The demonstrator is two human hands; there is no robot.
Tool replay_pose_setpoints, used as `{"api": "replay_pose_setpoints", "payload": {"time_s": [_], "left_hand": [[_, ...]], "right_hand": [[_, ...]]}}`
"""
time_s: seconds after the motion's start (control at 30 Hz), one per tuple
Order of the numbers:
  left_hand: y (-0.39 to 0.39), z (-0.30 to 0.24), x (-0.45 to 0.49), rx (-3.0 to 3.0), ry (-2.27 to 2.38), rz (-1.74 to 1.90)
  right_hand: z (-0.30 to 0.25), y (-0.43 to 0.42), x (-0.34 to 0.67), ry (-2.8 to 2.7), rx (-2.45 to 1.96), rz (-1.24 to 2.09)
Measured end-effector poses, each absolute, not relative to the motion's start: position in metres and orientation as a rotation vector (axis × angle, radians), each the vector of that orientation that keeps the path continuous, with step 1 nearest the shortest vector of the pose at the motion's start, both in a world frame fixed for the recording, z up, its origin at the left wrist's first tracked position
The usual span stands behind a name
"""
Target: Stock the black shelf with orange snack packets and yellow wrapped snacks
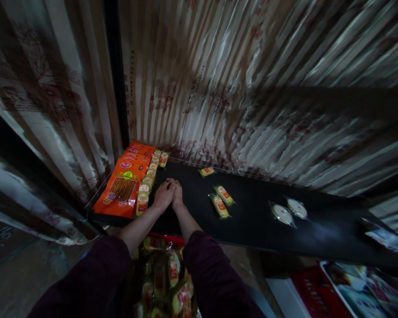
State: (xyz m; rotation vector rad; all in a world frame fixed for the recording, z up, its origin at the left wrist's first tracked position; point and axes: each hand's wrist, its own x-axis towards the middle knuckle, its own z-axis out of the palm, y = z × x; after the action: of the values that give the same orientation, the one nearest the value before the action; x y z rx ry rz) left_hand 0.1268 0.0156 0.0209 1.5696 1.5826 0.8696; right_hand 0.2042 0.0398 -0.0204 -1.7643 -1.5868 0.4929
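Note:
My left hand (pixel 163 195) and my right hand (pixel 177 192) are close together above the black shelf (pixel 189 198), fingers curled inward. Whatever they may hold is hidden behind them. Just left of them runs a row of yellow wrapped snack cakes (pixel 142 203), lined up along overlapping orange snack packets (pixel 121 187). One more wrapped cake (pixel 163 159) lies at the back, beside the row's far end. To the right of my hands, two wrapped cakes (pixel 220 206) lie side by side, with a single cake (pixel 207 171) farther back.
Two round white wrapped pieces (pixel 283 215) lie farther right, and a blurred packet (pixel 386 236) is near the right end. Below the shelf stand a container of wrapped cakes (pixel 159 276) and a red-and-white box (pixel 313 287). A patterned sheet (pixel 199 97) hangs behind; a dark post (pixel 116 70) rises at left.

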Motion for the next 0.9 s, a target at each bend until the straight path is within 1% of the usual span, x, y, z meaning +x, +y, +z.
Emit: {"api": "replay_pose_setpoints", "payload": {"time_s": [0.27,0.37,0.73,0.9], "left_hand": [[-0.054,0.007,0.118,1.688,1.517,0.889],[-0.072,0.002,0.117,1.744,1.527,0.909],[-0.120,-0.007,0.098,1.994,1.401,0.945],[-0.155,-0.018,0.082,2.085,1.337,0.915]], "right_hand": [[-0.013,-0.027,0.199,-1.309,-1.586,0.797],[-0.011,-0.047,0.195,-1.214,-1.550,0.850],[-0.010,-0.105,0.189,-1.520,-1.689,0.625],[-0.012,-0.140,0.182,-1.675,-1.606,0.531]]}}
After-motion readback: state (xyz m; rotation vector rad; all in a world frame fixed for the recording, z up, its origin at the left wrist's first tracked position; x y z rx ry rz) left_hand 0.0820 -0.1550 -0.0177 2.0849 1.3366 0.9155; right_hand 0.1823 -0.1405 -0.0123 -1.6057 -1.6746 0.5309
